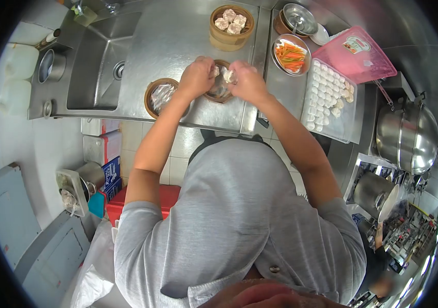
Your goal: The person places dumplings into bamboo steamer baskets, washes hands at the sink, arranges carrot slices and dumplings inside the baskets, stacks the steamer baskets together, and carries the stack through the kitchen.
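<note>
My left hand (197,78) is closed on a pale dumpling (216,72) at the left rim of a small round bamboo steamer (220,99). At its right side my right hand (249,81) pinches another pale dumpling (229,76). Both dumplings are partly covered by my fingers. A shiny, clear liner lies inside this steamer. Beneath my left wrist, a second bamboo steamer (148,102) with a similar liner sits near the counter's front edge. Farther back stands a larger-looking bamboo steamer (224,42) with several filled dumplings (233,21).
A tray (332,132) of many pale dumplings lies right, beside a pink plastic bin (352,54) and a bowl of carrot strips (291,56). Left is a metal sink (93,87). Large pots (406,133) stand far right. Another person (375,262) is at lower right.
</note>
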The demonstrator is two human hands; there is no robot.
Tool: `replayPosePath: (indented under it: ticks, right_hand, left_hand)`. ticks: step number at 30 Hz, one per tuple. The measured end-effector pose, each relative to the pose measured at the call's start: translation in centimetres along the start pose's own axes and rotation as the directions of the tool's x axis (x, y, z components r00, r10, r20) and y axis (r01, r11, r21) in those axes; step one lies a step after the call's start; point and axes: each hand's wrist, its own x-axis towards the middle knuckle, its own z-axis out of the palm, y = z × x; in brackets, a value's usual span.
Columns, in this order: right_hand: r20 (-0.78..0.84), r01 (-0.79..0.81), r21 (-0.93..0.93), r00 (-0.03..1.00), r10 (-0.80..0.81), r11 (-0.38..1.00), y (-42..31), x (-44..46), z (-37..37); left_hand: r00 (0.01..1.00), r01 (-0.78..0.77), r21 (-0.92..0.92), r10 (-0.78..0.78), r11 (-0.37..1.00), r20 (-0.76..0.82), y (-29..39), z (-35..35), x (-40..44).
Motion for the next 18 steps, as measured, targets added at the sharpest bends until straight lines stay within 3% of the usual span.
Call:
replayPosePath:
  ticks: [2,5,10,16,18]
  right_hand:
    - [0.024,0.022,-0.058,1.0,-0.02,0.998,-0.1,0.8,0.8]
    - [0.045,0.058,-0.155,0.998,-0.052,0.986,-0.1,1.5,1.8]
    - [0.091,0.108,-0.29,0.992,-0.085,0.951,0.9,2.1,3.3]
    - [0.121,0.074,-0.279,0.992,-0.042,0.957,1.1,1.9,3.7]
    - [-0.081,0.197,-0.254,0.971,-0.224,0.947,2.5,0.6,4.2]
  left_hand:
    - [0.998,0.051,0.07,-0.054,0.996,0.037,0.4,0.5,0.4]
    - [1.0,-0.008,0.192,0.006,0.981,0.013,-0.1,1.2,0.8]
    - [0.999,-0.038,0.196,0.036,0.98,0.017,-0.9,2.4,1.0]
    - [0.993,-0.098,0.266,0.11,0.959,-0.033,-2.0,3.6,0.9]
    - [0.993,-0.118,0.205,0.12,0.972,0.002,-1.3,3.1,0.7]
